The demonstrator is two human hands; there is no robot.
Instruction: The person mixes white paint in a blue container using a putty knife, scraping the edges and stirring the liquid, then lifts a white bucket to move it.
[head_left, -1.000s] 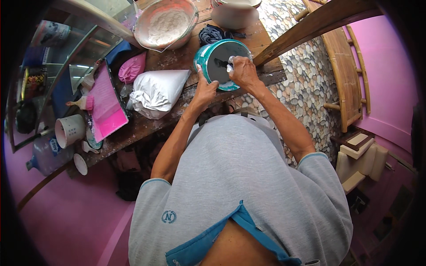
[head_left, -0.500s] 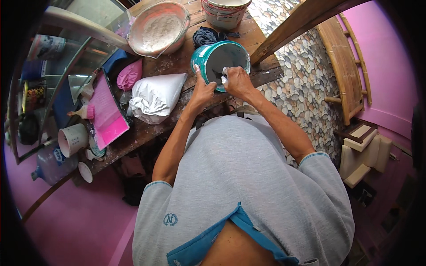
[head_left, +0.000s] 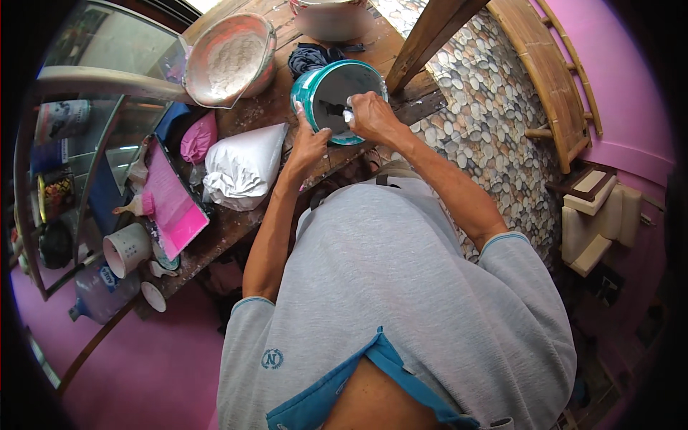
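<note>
A teal bucket [head_left: 304, 90] stands at the table's near edge, its open mouth tilted toward me, with grey-white paste on the inside. My left hand [head_left: 310, 140] is closed on its near left side, thumb across toward the rim. At the near right of the mouth, my right hand [head_left: 374, 120] is wrapped round the white-smeared handle of a scraper-like tool [head_left: 332, 109]. The tool's dark blade reaches into the bucket; its tip and exact shape are hard to make out.
On the wooden table [head_left: 276, 107] stand a powder-filled basin [head_left: 198, 64], another bucket [head_left: 333, 21], dark cloth [head_left: 309, 57], a white sack [head_left: 244, 168], a pink tray [head_left: 179, 208] and a brush [head_left: 140, 205]. A wooden post [head_left: 430, 43] rises right of the teal bucket.
The view has shifted, so the table items sit further left. Inside the bucket, more of the tool's dark blade shows, left of my right hand. Both hands keep their grips.
</note>
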